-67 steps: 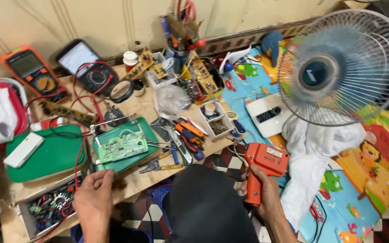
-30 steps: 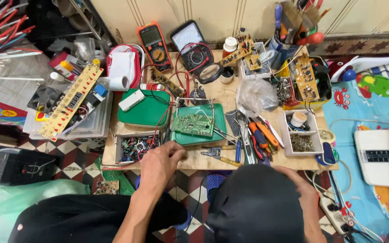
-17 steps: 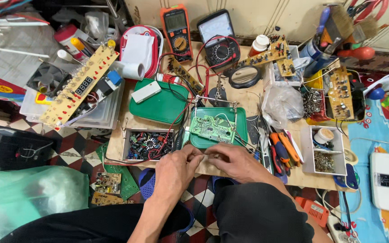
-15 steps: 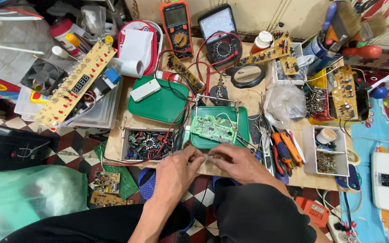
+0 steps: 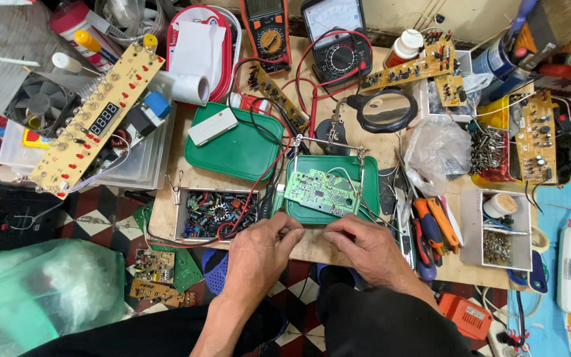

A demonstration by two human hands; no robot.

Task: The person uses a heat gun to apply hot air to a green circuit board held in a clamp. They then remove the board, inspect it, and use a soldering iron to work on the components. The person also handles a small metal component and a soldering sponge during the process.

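My left hand [image 5: 262,248] and my right hand [image 5: 367,248] rest side by side on the front edge of the wooden work board [image 5: 312,248]. Their fingertips nearly meet just below a green circuit board [image 5: 318,192]. That board is clipped in a small wire clamp stand above a green tray [image 5: 365,211]. The left fingers are curled, and the right fingers reach toward them. Anything small between the fingertips is hidden. A red and a black lead [image 5: 259,175] run past the left hand.
A box of loose electronic parts [image 5: 216,213] sits left of my left hand. Pliers and cutters [image 5: 431,228] lie to the right beside a white parts box [image 5: 500,228]. Behind are two multimeters [image 5: 269,26], a magnifier [image 5: 386,109] and a long tan circuit board [image 5: 94,116]. An orange power tool [image 5: 464,314] lies on the floor.
The view swung from the fan to the bench. My right hand no longer holds the orange tool. Both hands came together below the clamped board and have stayed there.
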